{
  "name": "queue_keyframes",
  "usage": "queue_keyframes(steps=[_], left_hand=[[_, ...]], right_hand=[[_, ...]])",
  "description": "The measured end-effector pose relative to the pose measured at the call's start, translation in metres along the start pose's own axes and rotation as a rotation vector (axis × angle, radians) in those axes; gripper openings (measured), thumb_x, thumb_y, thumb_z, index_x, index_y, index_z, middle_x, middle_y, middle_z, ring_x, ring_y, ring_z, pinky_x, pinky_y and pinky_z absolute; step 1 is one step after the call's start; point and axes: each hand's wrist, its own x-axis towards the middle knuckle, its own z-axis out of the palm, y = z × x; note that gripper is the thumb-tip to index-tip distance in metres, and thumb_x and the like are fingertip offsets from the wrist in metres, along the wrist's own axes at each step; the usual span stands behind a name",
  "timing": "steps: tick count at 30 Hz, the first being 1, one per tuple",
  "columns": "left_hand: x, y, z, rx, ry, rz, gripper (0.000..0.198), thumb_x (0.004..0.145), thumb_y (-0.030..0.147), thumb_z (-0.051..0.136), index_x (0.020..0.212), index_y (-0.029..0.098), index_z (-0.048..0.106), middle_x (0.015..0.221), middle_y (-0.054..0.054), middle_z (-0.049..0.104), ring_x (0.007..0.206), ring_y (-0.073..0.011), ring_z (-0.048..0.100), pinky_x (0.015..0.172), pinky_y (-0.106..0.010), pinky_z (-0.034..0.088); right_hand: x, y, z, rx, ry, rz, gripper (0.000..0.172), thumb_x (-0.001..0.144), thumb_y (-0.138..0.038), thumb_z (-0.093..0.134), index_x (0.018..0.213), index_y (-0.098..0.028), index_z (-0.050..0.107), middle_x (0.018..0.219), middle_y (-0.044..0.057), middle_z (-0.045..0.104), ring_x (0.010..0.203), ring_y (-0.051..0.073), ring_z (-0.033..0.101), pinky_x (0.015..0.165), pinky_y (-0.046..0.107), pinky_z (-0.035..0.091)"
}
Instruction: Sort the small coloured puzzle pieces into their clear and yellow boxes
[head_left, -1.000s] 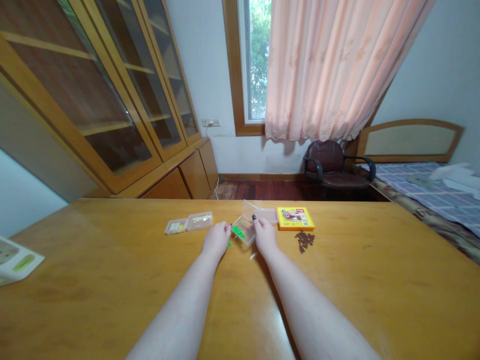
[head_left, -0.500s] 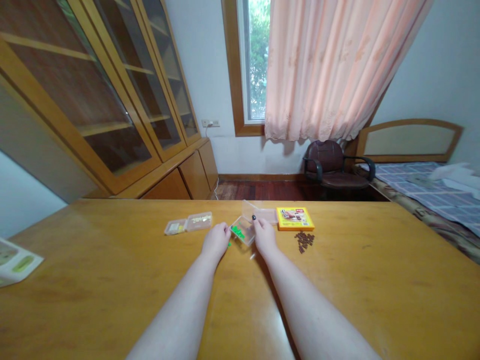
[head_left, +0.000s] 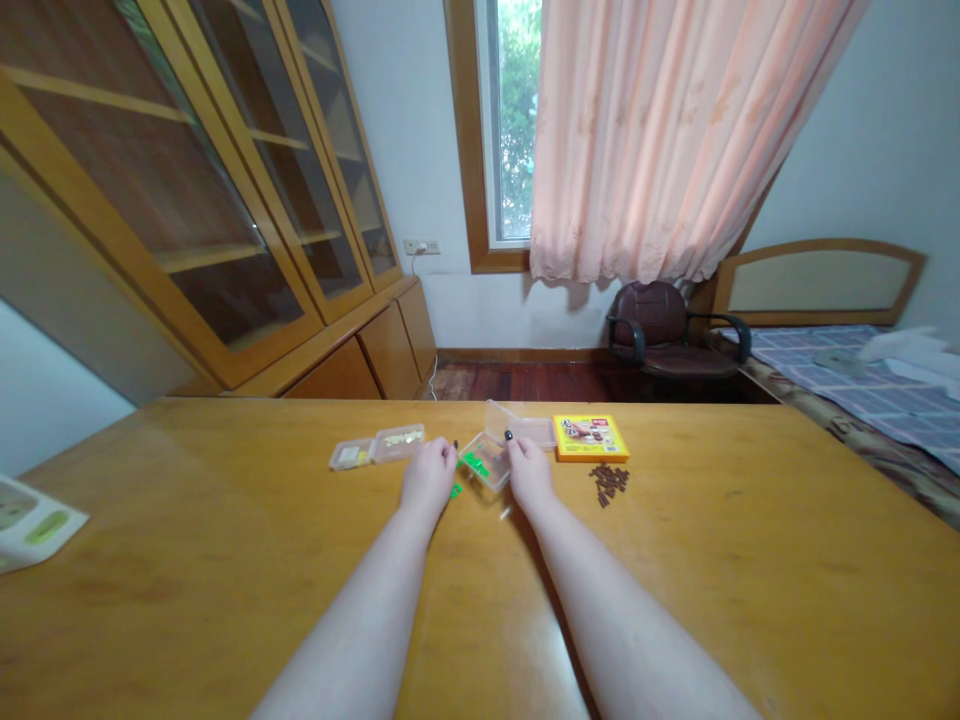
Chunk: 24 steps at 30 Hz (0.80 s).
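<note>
My right hand [head_left: 529, 470] grips the right side of a clear plastic box [head_left: 493, 475], which is tilted above the table and has small bright green pieces [head_left: 475, 463] in its left part. Just left of the box is my left hand [head_left: 430, 470], its fingers curled and drawn together; whether a small piece is between them is hidden. More green pieces [head_left: 455, 491] lie on the table by my left fingers. Behind the box an open clear lid or case [head_left: 534, 431] rests next to a yellow box [head_left: 591, 438] with a printed picture.
Small brown pieces [head_left: 610, 482] lie in a pile in front of the yellow box. An open clear case [head_left: 398, 441] with pale pieces sits to the left. A white and green object [head_left: 37, 523] stands at the table's left edge. Beyond the table is a chair [head_left: 660, 330].
My left hand has drawn slightly left, away from the box edge. More of the green pieces on the table now show beside it. My right hand and the box have barely moved.
</note>
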Motion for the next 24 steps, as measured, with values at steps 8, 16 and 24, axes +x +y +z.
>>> queue_keyframes(steps=[8,16,24], left_hand=[[-0.005,0.004,-0.005,-0.194,0.093,0.220,0.023,0.089,0.031,0.036,0.082,0.019,0.054,0.082,-0.004,0.057,0.080,-0.0168,0.053,0.074,-0.028,0.040],[0.001,-0.006,0.001,-0.019,0.074,0.019,0.014,0.085,0.025,0.042,0.087,0.019,0.055,0.087,-0.006,0.059,0.082,-0.0194,0.056,0.073,-0.030,0.042],[-0.003,-0.003,0.014,0.062,-0.120,0.258,0.035,0.085,0.031,0.047,0.119,0.023,0.052,0.126,-0.006,0.054,0.116,-0.0220,0.045,0.097,-0.036,0.034]], right_hand=[[0.000,0.001,0.001,-0.023,-0.010,-0.009,0.031,0.080,-0.037,0.039,0.066,-0.018,0.058,0.067,0.003,0.062,0.067,0.017,0.055,0.063,0.025,0.036],[0.000,0.001,0.000,0.025,0.048,0.021,0.032,0.080,-0.040,0.039,0.066,-0.018,0.057,0.067,0.003,0.063,0.065,0.017,0.056,0.063,0.026,0.037],[0.002,0.001,-0.001,0.127,0.150,0.036,0.040,0.083,-0.047,0.037,0.067,-0.018,0.059,0.069,0.004,0.065,0.065,0.017,0.056,0.062,0.026,0.038]])
